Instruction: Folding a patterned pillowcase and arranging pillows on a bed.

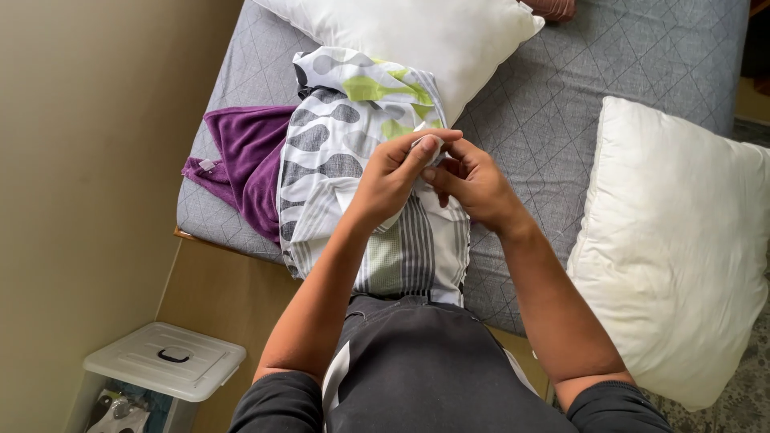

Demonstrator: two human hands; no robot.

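A patterned pillowcase [337, 152], white with grey and green shapes and striped panels, lies over the near edge of the bed and hangs down toward my lap. My left hand [393, 178] pinches a small fold of its fabric between thumb and fingers. My right hand [473, 184] meets it from the right, fingers curled on the same bit of cloth. Both hands hover above the middle of the pillowcase.
A grey quilted bed cover [561, 96] spans the bed. A white pillow [417, 36] lies at the top, another white pillow [674, 240] at the right. A purple towel [249, 160] sits left of the pillowcase. A clear storage box with white lid [160, 361] stands on the floor by the beige wall [80, 160].
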